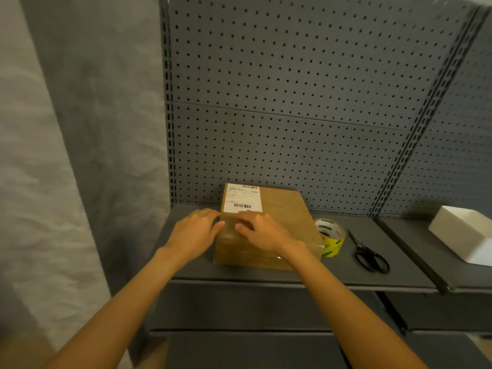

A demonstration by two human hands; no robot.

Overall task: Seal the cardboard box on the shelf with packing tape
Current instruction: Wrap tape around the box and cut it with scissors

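Both hands, left (195, 233), right (259, 230), flat on cardboard box (287, 217)

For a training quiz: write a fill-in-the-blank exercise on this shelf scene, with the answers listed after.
1. Both hands, the left hand and the right hand, rest on the cardboard ____.
2. The tape roll lies between the box and the ____.
3. The white label carries printed ____.
4. The wall behind the shelf is a grey ____.

Missing words: box; scissors; barcodes; pegboard

box (282, 222) on shelf (266, 274); tape roll (331, 237) touching its right; scissors (368, 253) further right.
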